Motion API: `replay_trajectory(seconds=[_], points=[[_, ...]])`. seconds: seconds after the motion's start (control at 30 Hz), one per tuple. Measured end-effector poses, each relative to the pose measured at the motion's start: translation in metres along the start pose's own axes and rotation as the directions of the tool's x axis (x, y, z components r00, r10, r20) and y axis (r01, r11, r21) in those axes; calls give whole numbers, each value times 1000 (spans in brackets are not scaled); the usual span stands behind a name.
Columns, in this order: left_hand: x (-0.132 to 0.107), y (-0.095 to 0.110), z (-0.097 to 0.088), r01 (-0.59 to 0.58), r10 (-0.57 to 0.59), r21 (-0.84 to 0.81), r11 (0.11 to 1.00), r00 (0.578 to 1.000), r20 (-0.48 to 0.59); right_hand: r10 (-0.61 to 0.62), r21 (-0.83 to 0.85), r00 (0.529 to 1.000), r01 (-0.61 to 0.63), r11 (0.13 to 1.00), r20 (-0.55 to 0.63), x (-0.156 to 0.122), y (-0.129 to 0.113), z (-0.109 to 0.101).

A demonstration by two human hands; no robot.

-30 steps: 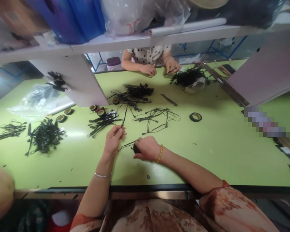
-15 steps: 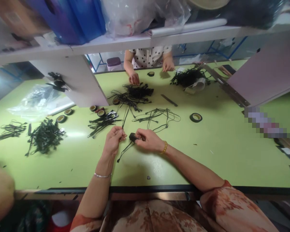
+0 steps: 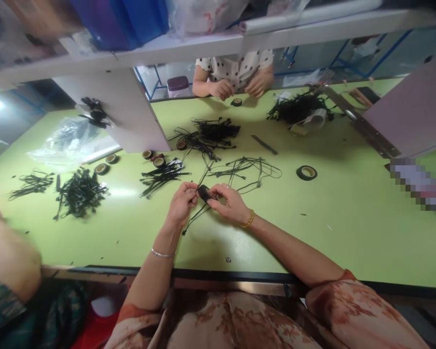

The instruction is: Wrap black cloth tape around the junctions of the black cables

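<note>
My left hand [image 3: 183,202] is closed in a pinch on a thin black cable [image 3: 195,222], whose connector end hangs toward me over the table. Between my hands sits a roll of black tape [image 3: 204,193], gripped by the fingers of my right hand [image 3: 228,202]. The roll is right against the cable at my left fingertips. Just beyond my hands lies a loose spread of black cables [image 3: 245,169]. A bundle of black cables [image 3: 163,175] rests to the left of it.
Tape rolls [image 3: 307,172] lie about the green table [image 3: 276,232]. More cable piles [image 3: 82,194] are at left and far side. A metal blade [image 3: 264,144] lies beyond my hands. A co-worker's hands [image 3: 221,89] are across the table; another person's arm [image 3: 10,247] is at left.
My hands have come together, with the tape roll now against the cable at my left fingers. The co-worker's hands opposite have moved back from the cable pile and closer together. The view has shifted slightly.
</note>
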State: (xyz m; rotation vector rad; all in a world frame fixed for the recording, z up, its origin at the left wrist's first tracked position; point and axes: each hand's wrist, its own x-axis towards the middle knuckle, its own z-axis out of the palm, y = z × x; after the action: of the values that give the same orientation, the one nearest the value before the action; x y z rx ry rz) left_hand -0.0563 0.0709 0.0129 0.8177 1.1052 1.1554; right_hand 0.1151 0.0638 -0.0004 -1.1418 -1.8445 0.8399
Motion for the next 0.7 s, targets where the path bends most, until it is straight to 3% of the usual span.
replay_trajectory(seconds=[0.27, 0.7], points=[[-2, 0, -2, -8, 6, 59, 998, 999, 39, -9, -14, 1000, 9, 1000, 11, 0, 2, 0], [-10, -6, 2, -158, 131, 274, 949, 985, 116, 33, -46, 998, -36, 998, -55, 2, 3, 2]])
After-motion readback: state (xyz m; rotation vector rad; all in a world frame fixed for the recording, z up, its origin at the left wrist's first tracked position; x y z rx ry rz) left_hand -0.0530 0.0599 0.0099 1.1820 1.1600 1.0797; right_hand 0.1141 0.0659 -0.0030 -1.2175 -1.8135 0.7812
